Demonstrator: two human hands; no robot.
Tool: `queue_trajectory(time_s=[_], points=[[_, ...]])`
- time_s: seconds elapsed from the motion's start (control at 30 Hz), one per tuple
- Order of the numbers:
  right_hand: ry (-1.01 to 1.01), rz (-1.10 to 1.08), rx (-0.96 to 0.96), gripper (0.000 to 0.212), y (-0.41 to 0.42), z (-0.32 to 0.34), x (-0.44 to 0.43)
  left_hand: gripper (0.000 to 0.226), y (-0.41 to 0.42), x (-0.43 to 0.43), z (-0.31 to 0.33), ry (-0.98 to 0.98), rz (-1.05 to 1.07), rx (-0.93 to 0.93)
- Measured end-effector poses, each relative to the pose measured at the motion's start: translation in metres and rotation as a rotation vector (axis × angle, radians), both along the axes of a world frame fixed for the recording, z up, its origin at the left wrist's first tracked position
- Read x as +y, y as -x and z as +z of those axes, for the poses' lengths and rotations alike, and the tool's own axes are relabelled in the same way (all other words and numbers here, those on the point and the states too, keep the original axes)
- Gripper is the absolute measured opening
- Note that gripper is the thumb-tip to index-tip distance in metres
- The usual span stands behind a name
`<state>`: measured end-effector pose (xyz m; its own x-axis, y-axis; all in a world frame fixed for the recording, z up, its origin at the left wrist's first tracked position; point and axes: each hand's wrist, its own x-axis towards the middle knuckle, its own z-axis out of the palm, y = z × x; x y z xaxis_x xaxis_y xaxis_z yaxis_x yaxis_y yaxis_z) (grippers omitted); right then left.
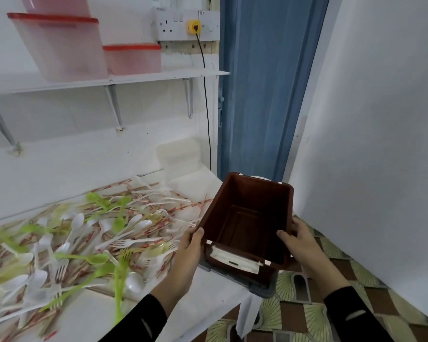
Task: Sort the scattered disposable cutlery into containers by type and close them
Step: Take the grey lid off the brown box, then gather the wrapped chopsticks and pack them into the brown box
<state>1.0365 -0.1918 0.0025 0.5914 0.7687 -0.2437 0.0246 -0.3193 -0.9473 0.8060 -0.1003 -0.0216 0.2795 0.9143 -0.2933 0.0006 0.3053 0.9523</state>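
Holding empty brown container [247, 218] two-handed, left hand [189, 245] and right hand [298, 239] curled over opposite walls, likely for a steady carry, mouth up over table [208, 290] edge, with unsorted cutlery [84, 233] heaped just left of left hand.

Bright even light, soft overall blur, wide-angle edge distortion

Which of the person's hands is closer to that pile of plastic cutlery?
Left. The left hand grips the brown container on the side next to the cutlery pile; the right hand grips its far side.
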Motion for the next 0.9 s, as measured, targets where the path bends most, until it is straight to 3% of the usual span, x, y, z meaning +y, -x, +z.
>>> queue_trajectory(time_s=[0.17,0.27,0.43,0.9], points=[[0.035,-0.1,-0.544,0.057,0.029,0.004,0.004,0.025,0.033,0.027,0.001,-0.036,-0.106,0.059],[-0.006,-0.075,-0.683,0.058,0.06,0.011,0.013,0.017,0.064,0.048,-0.011,-0.116,-0.127,0.18],[-0.058,-0.016,-0.772,0.052,0.117,0.032,0.044,0.02,0.11,0.086,-0.014,-0.132,-0.15,0.215],[-0.143,0.344,-0.699,0.026,0.218,0.031,0.133,0.019,0.173,0.206,-0.023,-0.204,-0.133,0.315]])
